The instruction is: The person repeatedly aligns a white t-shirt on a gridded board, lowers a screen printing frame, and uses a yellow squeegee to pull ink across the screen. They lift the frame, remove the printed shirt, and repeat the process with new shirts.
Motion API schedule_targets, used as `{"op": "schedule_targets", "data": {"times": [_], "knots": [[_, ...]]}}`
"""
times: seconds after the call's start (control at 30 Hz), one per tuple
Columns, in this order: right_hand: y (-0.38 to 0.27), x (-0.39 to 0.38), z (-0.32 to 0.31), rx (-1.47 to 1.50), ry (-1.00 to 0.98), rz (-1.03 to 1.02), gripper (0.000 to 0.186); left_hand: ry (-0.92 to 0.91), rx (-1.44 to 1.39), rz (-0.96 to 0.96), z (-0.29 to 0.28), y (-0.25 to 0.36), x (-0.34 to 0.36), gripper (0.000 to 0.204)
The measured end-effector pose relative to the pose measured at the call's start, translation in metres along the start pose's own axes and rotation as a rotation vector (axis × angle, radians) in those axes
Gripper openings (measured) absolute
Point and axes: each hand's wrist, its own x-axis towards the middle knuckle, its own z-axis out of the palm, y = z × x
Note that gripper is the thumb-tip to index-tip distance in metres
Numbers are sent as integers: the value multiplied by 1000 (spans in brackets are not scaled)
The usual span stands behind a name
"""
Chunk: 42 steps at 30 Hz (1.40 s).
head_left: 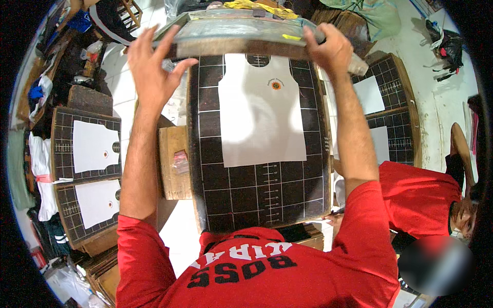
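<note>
A white shirt panel (262,118) with a small round orange-and-dark emblem on its chest lies flat on a black board (241,197) marked with white grid lines. Beyond its neck end, a screen-printing frame (241,49) is tilted up, its near edge blurred. My left hand (154,69) is at the frame's left corner, fingers spread and thumb pointing inward; whether it touches the frame is unclear. At the opposite corner my right hand (331,51) grips the frame, thumb on the near side. Some of its fingers are hidden.
More gridded boards with white panels stand at left (95,146) and right (372,95). A wooden ledge (174,169) carries a small pinkish packet. At right is another person in a red shirt (418,197). Yellow cloth (262,7) lies behind the frame.
</note>
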Motion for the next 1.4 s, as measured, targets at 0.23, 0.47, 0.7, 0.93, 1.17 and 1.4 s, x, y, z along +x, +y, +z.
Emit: {"op": "schedule_targets", "data": {"times": [0.23,0.47,0.7,0.93,1.17,1.4], "knots": [[22,85,-4,-185,-211,192,65,-130,-100,-935,-54,-125,-248,55],[57,134,14,-104,-299,230,76,-329,-650,-1800,-129,-98,-433,47],[57,145,8,-171,-359,315,77,-353,278,-1062,-120,-94,-418,39],[49,138,7,-224,-349,295,75,-485,99,-1393,-132,-124,-415,30],[41,150,5,-142,-363,259,74,-301,354,-1182,-226,-119,-277,20],[21,158,-8,-54,-363,226,67,-133,162,-477,-282,52,-245,25]]}}
